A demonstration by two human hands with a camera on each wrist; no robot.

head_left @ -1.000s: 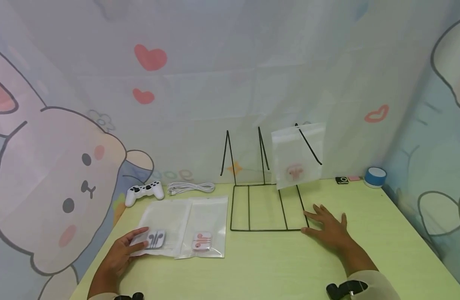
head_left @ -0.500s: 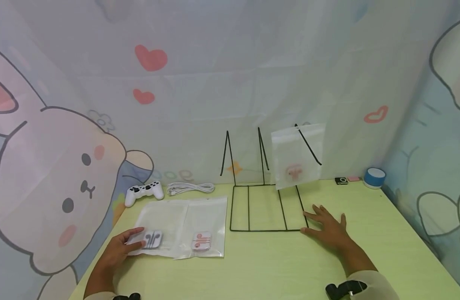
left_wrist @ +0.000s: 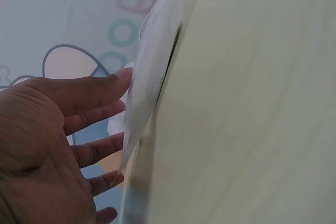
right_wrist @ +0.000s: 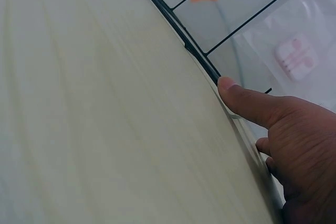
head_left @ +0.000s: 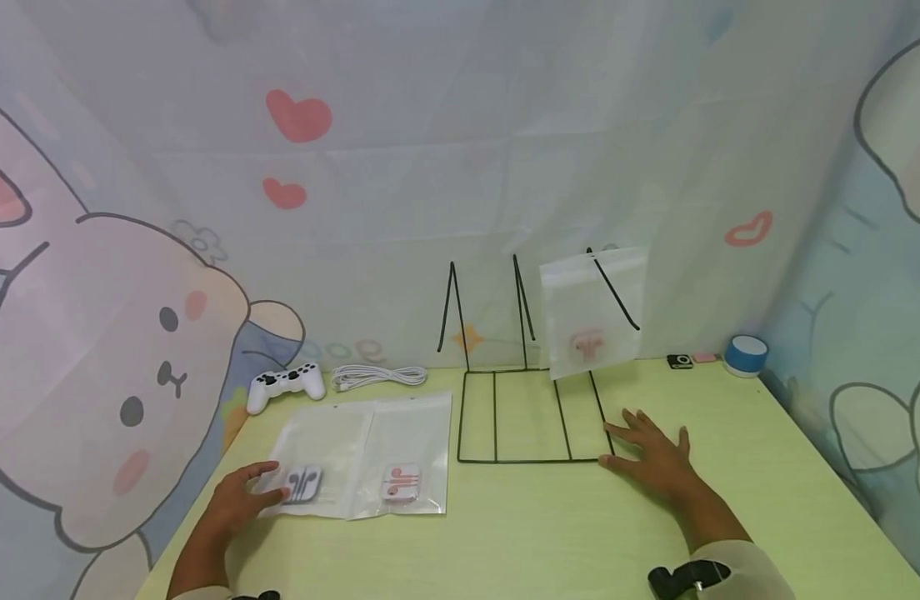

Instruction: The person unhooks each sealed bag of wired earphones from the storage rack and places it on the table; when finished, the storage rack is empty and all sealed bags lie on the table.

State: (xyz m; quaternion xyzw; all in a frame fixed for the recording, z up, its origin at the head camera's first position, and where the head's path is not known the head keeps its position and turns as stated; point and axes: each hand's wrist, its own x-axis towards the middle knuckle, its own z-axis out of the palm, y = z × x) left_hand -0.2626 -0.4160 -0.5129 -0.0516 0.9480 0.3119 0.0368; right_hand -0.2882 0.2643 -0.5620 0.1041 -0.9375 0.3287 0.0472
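Two clear bags lie side by side on the green table (head_left: pixel 550 525). The left bag (head_left: pixel 321 442) holds grey earphones (head_left: pixel 302 482); the right bag (head_left: pixel 415 442) holds pink earphones (head_left: pixel 400 482). My left hand (head_left: pixel 268 483) touches the left bag's near-left corner with straight fingers. In the left wrist view the fingers (left_wrist: pixel 100 90) lie against that bag's edge (left_wrist: pixel 152 77). My right hand (head_left: pixel 647 454) rests flat on the table at the front right corner of a black wire rack (head_left: pixel 531 417). A third bag with pink earphones (head_left: pixel 591 321) leans upright in the rack's right slot.
A white game controller (head_left: pixel 286 383) and a coiled white cable (head_left: pixel 377 377) lie at the back left. A small black device (head_left: pixel 681 362), a pink item (head_left: pixel 704 357) and a blue-and-white round object (head_left: pixel 745 353) sit at the back right. Printed fabric walls enclose the table.
My left hand has drawn back slightly to the left and nearer, and the grey-earphone bag has slid a little with it. The right hand has stayed put.
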